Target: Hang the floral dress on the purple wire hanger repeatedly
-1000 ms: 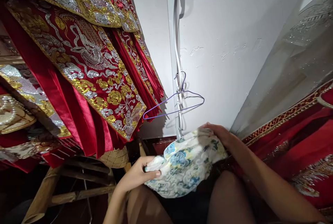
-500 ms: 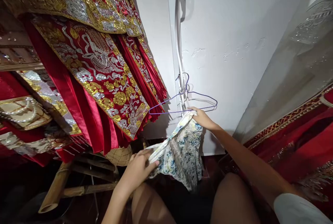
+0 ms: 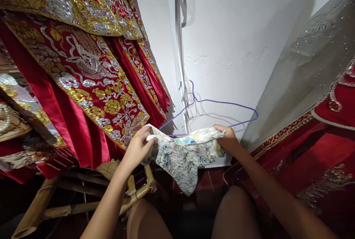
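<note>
A patterned white, blue and yellow cloth (image 3: 180,161) is stretched between my two hands, its lower part drooping to a point. My left hand (image 3: 140,146) is closed on the cloth's left upper corner, thumb and fingers pinched together. On the other side my right hand (image 3: 226,138) grips the right upper corner. Just behind the cloth's top edge a purple wire hanger (image 3: 227,102) hangs by its hook from a white upright strip (image 3: 179,46) on the wall. The cloth hides part of the hanger's bottom bar.
Red costumes with gold and silver embroidery (image 3: 111,94) hang at the left. Below them stands a bamboo frame (image 3: 58,211), with a phone (image 3: 139,176) near its right end. More red cloth (image 3: 318,165) lies at the right, beside the white wall (image 3: 227,32).
The cloth has gone from bunched and slanting to spread wide and nearly level. My left hand has risen and now pinches its corner; my right hand has moved right and slightly down.
</note>
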### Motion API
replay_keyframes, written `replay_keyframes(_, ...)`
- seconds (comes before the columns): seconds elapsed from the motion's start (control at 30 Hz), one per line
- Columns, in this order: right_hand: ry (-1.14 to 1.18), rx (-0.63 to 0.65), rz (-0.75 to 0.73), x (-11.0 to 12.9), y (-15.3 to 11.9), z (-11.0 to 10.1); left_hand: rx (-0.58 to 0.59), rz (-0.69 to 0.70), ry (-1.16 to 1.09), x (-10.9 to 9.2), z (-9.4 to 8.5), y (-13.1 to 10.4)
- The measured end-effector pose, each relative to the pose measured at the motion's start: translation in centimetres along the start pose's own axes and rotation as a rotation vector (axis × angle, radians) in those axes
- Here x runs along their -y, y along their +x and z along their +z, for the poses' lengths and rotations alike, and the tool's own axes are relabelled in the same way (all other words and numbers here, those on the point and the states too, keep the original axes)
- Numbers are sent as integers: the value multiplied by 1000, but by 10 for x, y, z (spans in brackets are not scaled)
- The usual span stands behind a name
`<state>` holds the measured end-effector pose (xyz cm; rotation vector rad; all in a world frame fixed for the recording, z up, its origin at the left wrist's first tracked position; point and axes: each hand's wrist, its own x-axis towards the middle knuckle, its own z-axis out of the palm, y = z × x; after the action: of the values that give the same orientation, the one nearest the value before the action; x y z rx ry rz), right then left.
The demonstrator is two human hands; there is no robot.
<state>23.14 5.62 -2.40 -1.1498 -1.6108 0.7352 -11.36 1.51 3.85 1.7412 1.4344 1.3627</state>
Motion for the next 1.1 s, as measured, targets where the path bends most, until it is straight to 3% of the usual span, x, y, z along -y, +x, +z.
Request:
replay_keyframes(0.13, -96, 19, -130, 0, -7, 6, -25, 98, 76, 2, 20, 31)
replay_keyframes(0.23, -179, -13, -188, -3, -11, 6, 119, 119, 351, 13, 29, 45)
replay_keyframes(0.33, -235, -31, -222, -3, -13, 2, 279, 106, 597, 29, 27, 48)
replay_keyframes(0.47, -209, -25, -239, 3, -15, 3, 351, 39, 616, 46, 16, 44)
replay_keyframes(0.6, -91, 8, -170, 9, -18, 12, 199, 81, 580, 45, 9, 41)
replay_keyframes(0.7, -13, 71, -107, 9, -22, 17, 123, 175, 510, 26, 12, 43)
replay_keyframes(0.83, 71, 179, -76, 11, -27, 23, 213, 263, 389, -8, 33, 49)
replay_keyframes(0.93, 77, 205, -66, 16, -31, 25, 155, 327, 373, -20, 51, 54)
replay_keyframes(1.03, 6, 118, -37, 18, -34, 16, 80, 390, 386, -17, 57, 57)
replay_keyframes(1.1, -80, -92, -33, 16, -34, 1, 52, 420, 407, -12, 54, 58)
